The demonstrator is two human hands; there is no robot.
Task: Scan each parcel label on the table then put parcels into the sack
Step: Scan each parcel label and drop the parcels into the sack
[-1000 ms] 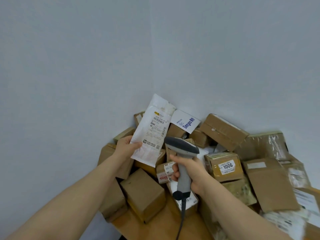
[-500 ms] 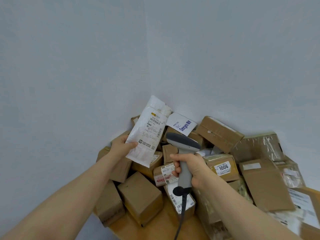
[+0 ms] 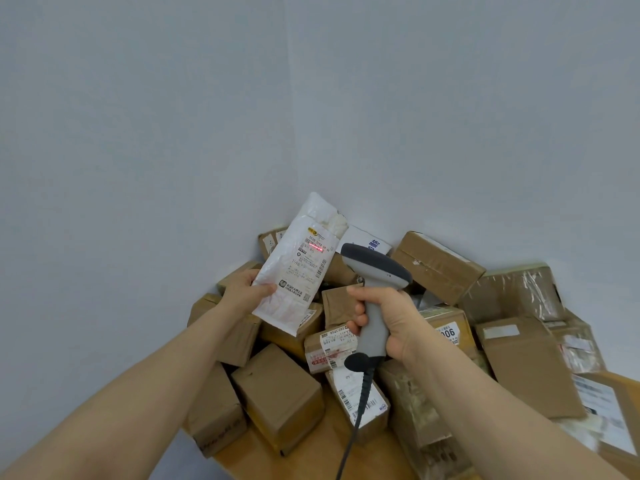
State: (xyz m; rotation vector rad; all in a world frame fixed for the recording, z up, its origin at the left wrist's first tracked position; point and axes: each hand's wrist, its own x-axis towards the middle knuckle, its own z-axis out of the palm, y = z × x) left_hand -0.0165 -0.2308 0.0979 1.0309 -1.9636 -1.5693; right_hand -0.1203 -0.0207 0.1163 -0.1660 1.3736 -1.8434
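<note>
A white poly mailer (image 3: 298, 268) is gripped by the left hand (image 3: 244, 292); a barcode scanner (image 3: 375, 296), gripped by the right hand (image 3: 388, 317), is aimed at its label (image 3: 313, 263).

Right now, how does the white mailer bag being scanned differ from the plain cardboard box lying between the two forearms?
The white mailer bag is soft, wrinkled plastic; the cardboard box is stiff, brown and square-edged. The bag is held up; the box rests on the wooden table. The bag shows a printed label crossed by a red scan line; the box's visible faces show none. Both are parcels.
</note>
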